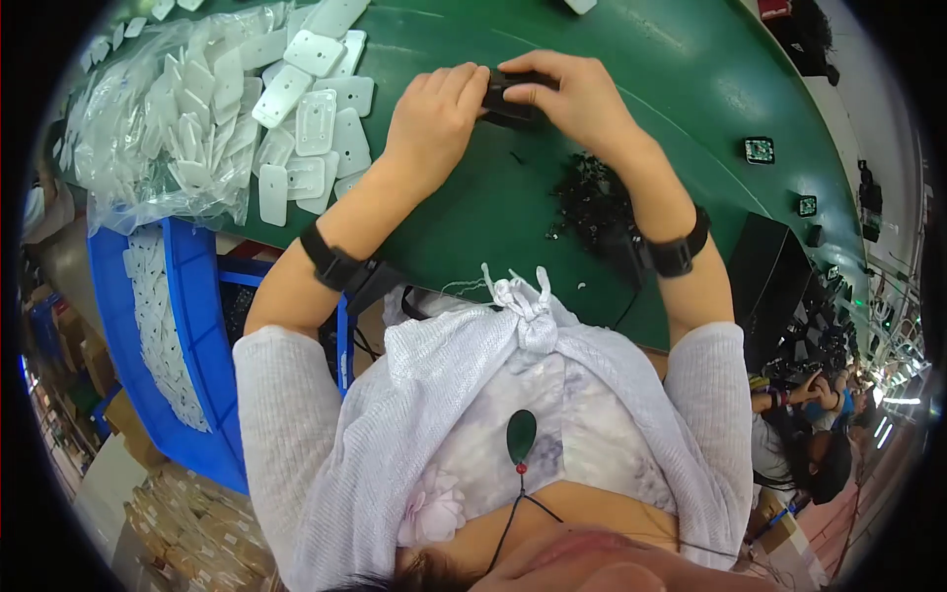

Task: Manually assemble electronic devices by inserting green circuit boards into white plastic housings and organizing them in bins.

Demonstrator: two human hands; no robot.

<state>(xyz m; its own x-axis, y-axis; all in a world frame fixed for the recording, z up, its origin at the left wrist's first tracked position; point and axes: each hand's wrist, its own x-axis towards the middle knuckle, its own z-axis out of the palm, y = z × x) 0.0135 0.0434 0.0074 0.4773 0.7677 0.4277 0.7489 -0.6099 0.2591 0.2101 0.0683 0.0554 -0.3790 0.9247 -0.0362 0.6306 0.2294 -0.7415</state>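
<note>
Over the far middle of the green table (464, 222), both my hands hold a small dark box-shaped part (510, 102). My left hand (434, 118) is closed at its left end, with the fingers bent over it. From the right, my right hand (577, 99) pinches the part between thumb and index finger. Much of the part is hidden by my fingers, so I cannot make out its exact kind. Below my right hand, next to my forearm, lies a loose heap of tiny black pieces (592, 202).
White plastic plates (316, 123) spill from a clear bag (128, 148) at the left. Blue bins (202, 326) with more white pieces stand below the table edge. Small circuit boards (759, 150) and a black box (764, 276) are at the right; another person (819, 444) is beyond.
</note>
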